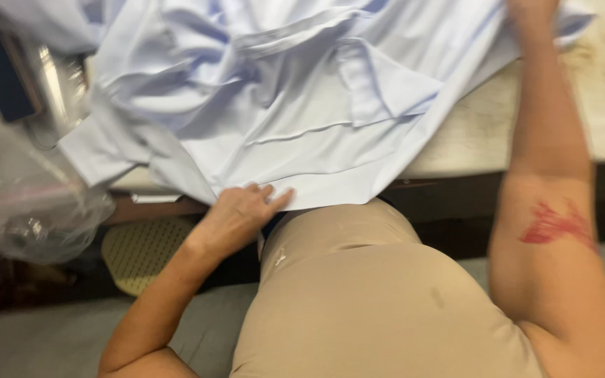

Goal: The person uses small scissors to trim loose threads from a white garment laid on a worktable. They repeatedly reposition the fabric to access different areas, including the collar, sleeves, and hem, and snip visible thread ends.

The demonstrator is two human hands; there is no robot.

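A pale blue shirt (281, 91) lies rumpled across the table (484, 133), its lower hem hanging over the near edge toward the person's body. The left hand (236, 217) rests at that hem, fingers (274, 199) stretched nearly flat with their tips touching the cloth's edge from below; they pinch nothing that shows. The right hand (530, 12) reaches to the far right of the shirt at the top of the view, mostly cut off and blurred, so whether its fingers grip the fabric cannot be told. A crumpled clear plastic bag (15, 196) sits left of the shirt, a dark phone (1, 73) beyond it.
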